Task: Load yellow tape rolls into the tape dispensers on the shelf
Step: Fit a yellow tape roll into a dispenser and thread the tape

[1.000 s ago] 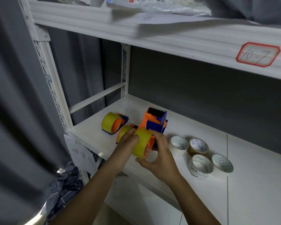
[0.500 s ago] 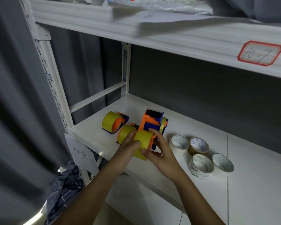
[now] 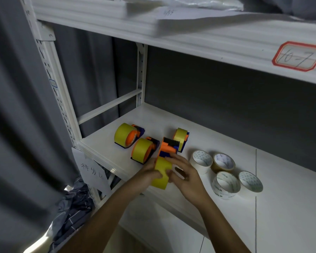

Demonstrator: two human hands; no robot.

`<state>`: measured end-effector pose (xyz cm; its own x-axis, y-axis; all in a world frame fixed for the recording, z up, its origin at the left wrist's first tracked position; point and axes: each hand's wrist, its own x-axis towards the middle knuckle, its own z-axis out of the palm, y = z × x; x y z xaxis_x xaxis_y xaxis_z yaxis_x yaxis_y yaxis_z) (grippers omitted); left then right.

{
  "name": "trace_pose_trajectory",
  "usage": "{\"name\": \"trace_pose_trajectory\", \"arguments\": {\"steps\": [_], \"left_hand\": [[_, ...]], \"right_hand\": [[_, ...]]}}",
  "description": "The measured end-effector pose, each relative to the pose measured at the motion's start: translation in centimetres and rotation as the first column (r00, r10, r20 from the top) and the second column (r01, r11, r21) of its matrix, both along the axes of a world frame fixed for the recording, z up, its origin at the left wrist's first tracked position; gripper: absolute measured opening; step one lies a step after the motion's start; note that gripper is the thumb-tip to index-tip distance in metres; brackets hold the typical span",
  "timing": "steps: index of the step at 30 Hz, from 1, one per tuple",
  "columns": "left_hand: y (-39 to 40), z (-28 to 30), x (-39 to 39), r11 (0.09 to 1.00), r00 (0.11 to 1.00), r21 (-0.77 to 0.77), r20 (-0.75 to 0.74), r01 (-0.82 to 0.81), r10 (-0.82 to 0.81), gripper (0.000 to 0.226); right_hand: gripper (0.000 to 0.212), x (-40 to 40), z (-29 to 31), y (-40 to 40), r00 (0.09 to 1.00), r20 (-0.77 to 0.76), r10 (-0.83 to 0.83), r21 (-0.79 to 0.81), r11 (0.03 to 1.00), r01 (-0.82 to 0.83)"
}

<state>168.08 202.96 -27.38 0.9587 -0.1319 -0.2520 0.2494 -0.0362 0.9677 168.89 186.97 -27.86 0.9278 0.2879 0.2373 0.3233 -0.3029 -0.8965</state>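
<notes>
Right now a yellow tape roll [image 3: 161,173] is being held at the front edge of the white shelf [image 3: 106,143], touching an orange and blue tape dispenser [image 3: 169,147]. The left hand [image 3: 150,173] and right hand [image 3: 187,175] are both clamping on the roll, one on each side. It looks like the person is fitting this roll onto the dispenser. Next it probably needs a firm, straight push. Three loaded dispensers [image 3: 128,136] are sitting just behind. Four empty tape cores [image 3: 225,183] are standing nearby on the right.
</notes>
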Motion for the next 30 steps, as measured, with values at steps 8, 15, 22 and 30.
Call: {"name": "trace_pose_trajectory", "arguments": {"steps": [8, 15, 22, 30], "left_hand": [[-0.4, -3.1, -1.0, 0.976, 0.972, 0.07, 0.103, 0.207, -0.213, 0.053], [0.4, -4.8, -0.2, 0.979, 0.972, 0.06, 0.123, 0.196, -0.202, 0.047], [1.0, -5.9, 0.4, 0.98, 0.971, 0.046, 0.134, 0.194, -0.198, 0.048], [1.4, -6.0, 0.8, 0.971, 0.966, -0.007, 0.097, 0.24, -0.238, 0.035]], "right_hand": [[0.036, 0.0, -1.9, -1.6, 0.995, 0.095, -0.01, -0.446, 0.894, 0.051], [0.03, 0.8, -2.0, -1.3, 1.0, 0.015, -0.019, -0.392, 0.92, 0.023], [0.019, 2.0, -1.5, -0.3, 0.999, 0.036, 0.028, -0.471, 0.882, -0.008], [0.027, 3.2, -1.0, -1.5, 0.994, -0.028, 0.103, -0.418, 0.903, -0.105]]}}
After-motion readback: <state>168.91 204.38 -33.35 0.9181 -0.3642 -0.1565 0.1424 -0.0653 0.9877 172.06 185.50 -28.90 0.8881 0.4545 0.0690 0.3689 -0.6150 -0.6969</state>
